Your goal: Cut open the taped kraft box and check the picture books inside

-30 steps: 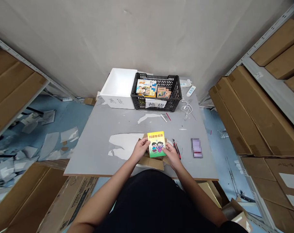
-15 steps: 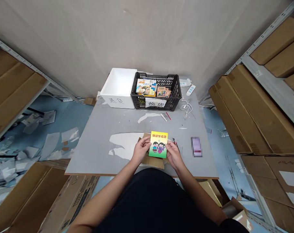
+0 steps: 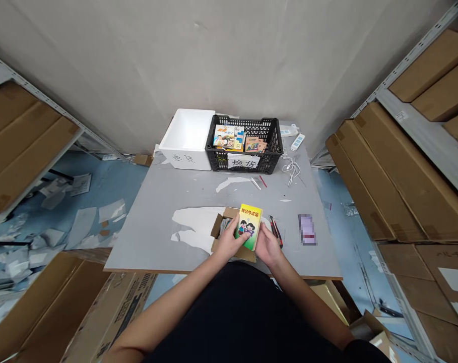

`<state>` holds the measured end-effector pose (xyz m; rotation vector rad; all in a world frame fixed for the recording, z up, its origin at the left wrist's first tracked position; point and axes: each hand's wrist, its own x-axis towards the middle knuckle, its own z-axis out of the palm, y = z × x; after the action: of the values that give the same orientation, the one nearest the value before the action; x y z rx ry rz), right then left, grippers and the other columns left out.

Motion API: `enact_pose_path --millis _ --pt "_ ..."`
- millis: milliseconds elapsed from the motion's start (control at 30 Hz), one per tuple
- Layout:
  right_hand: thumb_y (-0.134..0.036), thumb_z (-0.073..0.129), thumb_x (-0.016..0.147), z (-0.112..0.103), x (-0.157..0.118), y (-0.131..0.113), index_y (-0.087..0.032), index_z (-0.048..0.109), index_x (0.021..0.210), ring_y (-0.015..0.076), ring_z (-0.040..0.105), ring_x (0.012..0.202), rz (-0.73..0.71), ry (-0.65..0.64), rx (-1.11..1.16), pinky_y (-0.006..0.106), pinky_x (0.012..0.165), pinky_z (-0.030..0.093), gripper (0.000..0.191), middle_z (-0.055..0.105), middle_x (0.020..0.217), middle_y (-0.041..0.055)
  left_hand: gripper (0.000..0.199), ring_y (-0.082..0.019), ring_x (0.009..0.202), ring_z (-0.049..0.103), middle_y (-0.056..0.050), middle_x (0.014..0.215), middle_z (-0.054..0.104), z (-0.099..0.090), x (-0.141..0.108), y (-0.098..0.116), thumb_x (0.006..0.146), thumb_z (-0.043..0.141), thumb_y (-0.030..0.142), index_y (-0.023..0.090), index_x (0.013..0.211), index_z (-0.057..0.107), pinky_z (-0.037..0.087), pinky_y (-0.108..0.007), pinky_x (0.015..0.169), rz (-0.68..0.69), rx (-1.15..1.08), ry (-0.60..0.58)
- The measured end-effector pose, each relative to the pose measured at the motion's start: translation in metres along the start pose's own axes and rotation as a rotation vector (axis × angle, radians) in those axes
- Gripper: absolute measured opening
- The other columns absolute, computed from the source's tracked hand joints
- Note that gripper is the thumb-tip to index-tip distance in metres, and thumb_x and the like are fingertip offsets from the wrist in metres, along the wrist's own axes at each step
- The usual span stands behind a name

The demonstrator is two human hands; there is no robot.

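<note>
A small yellow-and-green book (image 3: 248, 222) with two cartoon children on its cover is held up, tilted, its pale side edge showing. My left hand (image 3: 231, 241) grips it from the left, thumb laid across the front. At the lower right edge, my right hand (image 3: 267, 245) holds it too, with some fingers hidden behind. Below and to the left of the book stands an open cardboard box (image 3: 216, 226), its flaps spread and some greyish material inside. A red-and-black utility knife (image 3: 276, 231) lies on the table just right of my right hand.
Toward the back of the table (image 3: 145, 201) stand a white foam box (image 3: 193, 159) and a black crate (image 3: 272, 161) holding books and small packs. A phone (image 3: 307, 229) lies on the right, with a white cable (image 3: 291, 169) behind it. Shelves with cartons (image 3: 387, 176) flank the table.
The book has turned and tilted, moving slightly right and exposing its side edge. My left thumb has come across its cover, my right hand has lowered, and more of the box and knife shows.
</note>
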<state>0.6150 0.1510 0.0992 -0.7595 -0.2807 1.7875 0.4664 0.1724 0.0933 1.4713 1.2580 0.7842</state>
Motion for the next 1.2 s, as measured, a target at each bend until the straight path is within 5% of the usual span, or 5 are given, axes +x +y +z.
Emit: enact_pose_path --millis 233,467,600,933,1200 --pt "-0.033 0.073 0.075 -0.013 0.006 0.023 -0.028 0.065 0.101 0.0208 0.062 0.104 -0.057 0.031 -0.103 0.035 0.092 0.049 0.027 0.068 0.108 0.0012 0.084 -0.029 0.147 0.014 -0.015 0.158 0.022 0.005 -0.006 0.004 0.080 0.062 0.052 0.016 0.149 0.030 0.017 -0.046 0.118 0.031 0.061 -0.177" --pt "-0.032 0.079 0.067 -0.015 0.015 0.027 -0.024 0.059 0.083 0.0144 0.060 0.080 -0.197 0.193 -0.330 0.025 0.073 0.047 0.026 0.064 0.084 -0.0025 0.050 -0.027 0.104 0.063 -0.011 0.112 0.068 0.004 -0.006 -0.003 0.087 0.051 0.053 0.015 0.116 0.064 0.048 -0.040 0.092 -0.070 -0.096 -0.092" --pt "-0.036 0.079 0.068 -0.010 0.011 0.020 -0.026 0.057 0.097 0.0129 0.059 0.068 -0.161 0.252 -0.333 0.023 0.060 0.045 0.037 0.065 0.083 -0.0034 0.050 -0.021 0.079 0.064 -0.008 0.094 0.070 -0.004 -0.001 -0.001 0.083 0.057 0.056 0.013 0.109 0.063 0.051 -0.030 0.069 -0.155 -0.340 0.053" --pt "-0.042 0.080 0.068 0.009 0.000 -0.006 -0.022 0.066 0.088 0.0171 0.063 0.078 -0.173 0.191 -0.305 0.028 0.070 0.049 0.031 0.071 0.088 0.0015 0.060 -0.014 0.079 0.062 -0.005 0.092 0.065 -0.020 0.009 0.001 0.078 0.067 0.037 0.017 0.132 0.050 0.050 -0.026 0.073 -0.086 -0.485 0.154" --pt "-0.041 0.076 0.074 0.002 0.002 -0.010 -0.024 0.066 0.094 0.0176 0.063 0.089 -0.205 0.173 -0.261 0.029 0.080 0.049 0.028 0.071 0.099 0.0014 0.060 -0.015 0.089 0.063 -0.010 0.127 0.059 -0.012 0.006 -0.013 0.076 0.067 0.030 0.020 0.133 0.053 0.053 -0.028 0.076 -0.111 -0.411 0.101"
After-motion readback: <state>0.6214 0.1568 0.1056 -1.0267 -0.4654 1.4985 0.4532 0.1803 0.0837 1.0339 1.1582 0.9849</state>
